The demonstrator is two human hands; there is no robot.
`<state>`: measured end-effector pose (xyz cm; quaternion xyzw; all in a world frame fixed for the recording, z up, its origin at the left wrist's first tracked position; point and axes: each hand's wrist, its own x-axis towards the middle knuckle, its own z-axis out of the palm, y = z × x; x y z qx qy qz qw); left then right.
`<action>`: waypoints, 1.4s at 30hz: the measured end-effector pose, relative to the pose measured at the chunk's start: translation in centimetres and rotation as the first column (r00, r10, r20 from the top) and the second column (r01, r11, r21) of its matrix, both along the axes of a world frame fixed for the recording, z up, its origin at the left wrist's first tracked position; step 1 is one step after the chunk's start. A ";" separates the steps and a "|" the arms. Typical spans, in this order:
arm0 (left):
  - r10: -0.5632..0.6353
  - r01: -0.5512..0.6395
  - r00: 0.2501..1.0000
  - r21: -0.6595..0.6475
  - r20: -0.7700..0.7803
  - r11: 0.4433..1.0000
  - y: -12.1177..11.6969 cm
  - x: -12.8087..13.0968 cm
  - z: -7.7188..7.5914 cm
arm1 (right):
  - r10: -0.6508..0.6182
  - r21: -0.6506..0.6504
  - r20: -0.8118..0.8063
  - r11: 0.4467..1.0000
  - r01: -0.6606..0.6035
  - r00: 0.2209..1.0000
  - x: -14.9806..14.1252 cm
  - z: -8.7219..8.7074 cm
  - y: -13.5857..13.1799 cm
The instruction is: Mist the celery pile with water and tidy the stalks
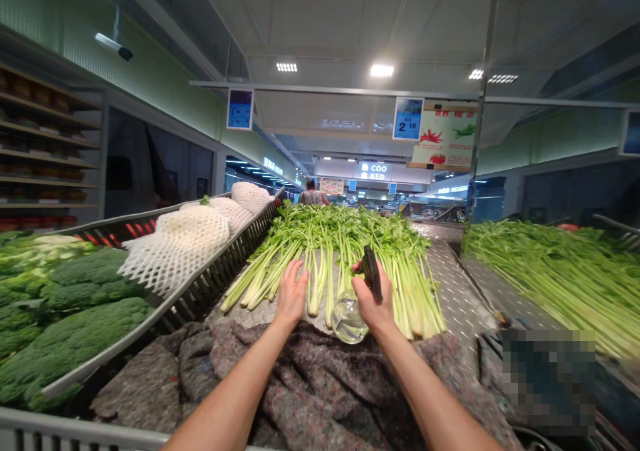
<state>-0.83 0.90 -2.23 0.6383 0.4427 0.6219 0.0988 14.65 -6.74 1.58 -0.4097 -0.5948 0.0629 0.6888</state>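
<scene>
My right hand (pixel 376 296) is wrapped round the neck of a spray bottle (pixel 349 319) with a clear round body and a black spray head. The bottle is over the near ends of the celery (pixel 320 257), which lies in a wide row with pale stalks towards me and leaves away. My left hand (pixel 293 291) is held over the stalks on the left with its fingers stretched out and nothing in it. Whether its fingertips touch the celery I cannot tell. Below both forearms a crumpled grey-brown felt blanket (pixel 320 377) covers the front edge.
Broccoli (pixel 95 304) and white vegetables in foam netting (pixel 185 231) fill black crates on the left. A slatted crate wall (pixel 220 264) borders the celery. At right, a mirror panel (pixel 545 204) reflects the celery. Price signs (pixel 407 119) hang overhead. Another person (pixel 313 194) is far behind.
</scene>
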 end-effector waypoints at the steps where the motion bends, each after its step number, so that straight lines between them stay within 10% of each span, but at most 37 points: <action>1: -0.003 0.002 1.000 -0.015 -0.016 1.000 0.0 0.0 -0.1 | 0.013 0.012 0.002 1.000 -0.013 1.000 -0.2 0.0 0.0; 24: -0.193 0.194 0.981 -0.174 0.021 0.966 -1.0 0.7 0.0 | 0.003 0.006 -0.035 1.000 -0.002 0.999 -0.3 0.2 -0.4; 33: -0.776 0.776 0.621 -0.225 0.113 0.589 -5.6 4.0 1.3 | -0.004 -0.099 0.028 0.995 0.007 1.000 -0.8 -1.0 0.6; 42: -0.554 0.570 0.821 -0.160 0.139 0.806 -4.9 4.3 0.5 | 0.280 -0.175 0.092 0.949 -0.261 0.956 -2.3 -1.1 0.1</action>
